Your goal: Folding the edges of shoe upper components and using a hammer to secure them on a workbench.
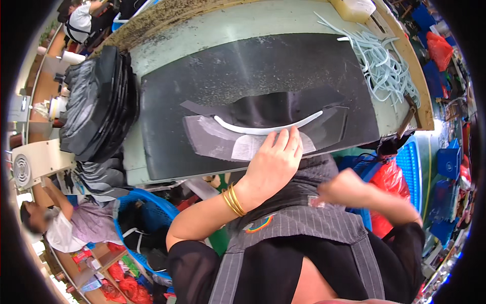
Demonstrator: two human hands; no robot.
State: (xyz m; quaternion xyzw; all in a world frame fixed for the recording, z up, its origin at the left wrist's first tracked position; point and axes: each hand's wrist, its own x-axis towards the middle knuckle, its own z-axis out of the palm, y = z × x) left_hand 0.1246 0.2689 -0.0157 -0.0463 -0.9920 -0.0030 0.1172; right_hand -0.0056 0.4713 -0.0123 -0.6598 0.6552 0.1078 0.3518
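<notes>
Apparently the step in hand is settling the white strip [238, 129] along the curved edge of the dark panel [205, 139], which lies on a black board [187, 71] on the counter [135, 159]. The left hand [276, 162] rests over the panel, its fingers [282, 143] extended, lying close together, tips at the strip. The right hand [347, 190] is off the board, too blurred to tell whether it pinches anything. Next, I judge, calls for even pressure toward both ends. Loose strips [382, 66] lie right, stacked black pieces [96, 106] left; neither blocks the panel, though the left hand hides part of it.
</notes>
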